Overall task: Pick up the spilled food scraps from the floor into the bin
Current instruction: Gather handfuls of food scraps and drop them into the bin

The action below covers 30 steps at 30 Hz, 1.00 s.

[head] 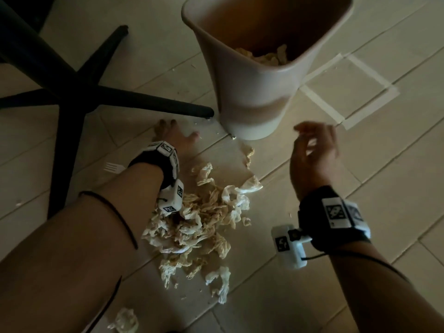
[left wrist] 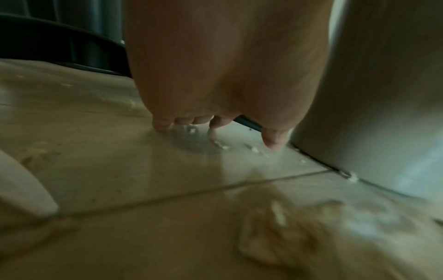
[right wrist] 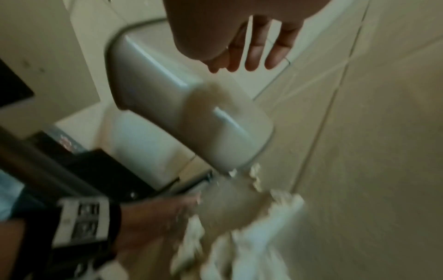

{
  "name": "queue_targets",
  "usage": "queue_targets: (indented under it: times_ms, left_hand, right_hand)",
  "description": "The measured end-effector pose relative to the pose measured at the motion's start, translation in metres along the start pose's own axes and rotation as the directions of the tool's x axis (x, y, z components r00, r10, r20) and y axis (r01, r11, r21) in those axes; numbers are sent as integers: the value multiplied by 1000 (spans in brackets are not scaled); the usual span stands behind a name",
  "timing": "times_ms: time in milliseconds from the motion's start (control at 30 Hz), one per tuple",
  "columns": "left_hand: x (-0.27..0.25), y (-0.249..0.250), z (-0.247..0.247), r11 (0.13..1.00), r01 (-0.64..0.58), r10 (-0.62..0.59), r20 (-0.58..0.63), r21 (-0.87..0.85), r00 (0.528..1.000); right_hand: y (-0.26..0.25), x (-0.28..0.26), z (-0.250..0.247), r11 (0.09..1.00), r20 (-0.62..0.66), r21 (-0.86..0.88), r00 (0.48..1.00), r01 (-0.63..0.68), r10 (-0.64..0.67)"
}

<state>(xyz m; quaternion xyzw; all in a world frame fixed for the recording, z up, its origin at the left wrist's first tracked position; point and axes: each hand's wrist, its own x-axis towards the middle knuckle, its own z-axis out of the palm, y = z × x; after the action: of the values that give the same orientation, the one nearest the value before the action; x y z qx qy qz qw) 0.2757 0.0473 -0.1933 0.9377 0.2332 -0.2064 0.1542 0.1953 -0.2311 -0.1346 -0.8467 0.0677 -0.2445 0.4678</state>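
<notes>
Scraps [head: 197, 219] lie heaped at six o'clock from the left hand [head: 176, 137], spread flat on the floor [head: 360, 164]. Right hand [head: 314, 150] hovers loose, empty, farther off.

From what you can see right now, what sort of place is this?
Probably an indoor room, maybe a home or office, though that is a guess. The floor is pale tile marked with tape strips, a black chair base with splayed legs stands on it, and a beige bin stands nearby.

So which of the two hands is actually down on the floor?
The left hand, its fingertips touching the tile beside the bin. The right hand hangs in the air, holding nothing.
</notes>
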Motion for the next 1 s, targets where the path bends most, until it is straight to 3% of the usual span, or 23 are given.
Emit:
queue_targets:
  times_ms: [100, 200, 300, 367, 500, 600, 667, 800, 900, 1000]
  left_hand:
    - [-20, 13, 16, 992, -122, 120, 44, 35, 992]
    - [-47, 25, 28, 962, -255, 242, 136, 93, 961]
    - [-71, 28, 35, 937, -334, 310, 197, 102, 930]
    - [-83, 25, 35, 925, -365, 338, 208, 104, 918]
    - [-102, 18, 32, 890, -427, 387, 228, 161, 893]
    - [-122, 16, 26, 901, -419, 368, 313, 115, 876]
    - [-131, 15, 21, 888, -442, 381, 340, 124, 860]
    - [-141, 12, 29, 879, -470, 409, 377, 84, 831]
    - [-156, 18, 45, 846, -520, 460, 331, 120, 824]
    - [-165, 19, 58, 811, -549, 491, 278, 201, 826]
  right_hand:
    - [17, -30, 20, 986, 322, -133, 937, -96, 134]
    - [27, -41, 38, 947, 604, -319, 777, 30, 179]
    - [26, -42, 55, 875, 735, -440, 640, 202, 223]
    - [22, -42, 59, 831, 764, -493, 584, 256, 273]
    - [9, -51, 51, 820, 770, -488, 590, 300, 242]
    - [3, -60, 45, 845, 820, -428, 530, 320, 215]
    - [-1, -61, 42, 900, 842, -365, 496, 240, 209]
    - [-2, -54, 36, 918, 752, -391, 598, 68, 276]
    - [0, -53, 33, 894, 763, -444, 548, 60, 342]
    - [1, -50, 30, 896, 768, -440, 493, -58, 409]
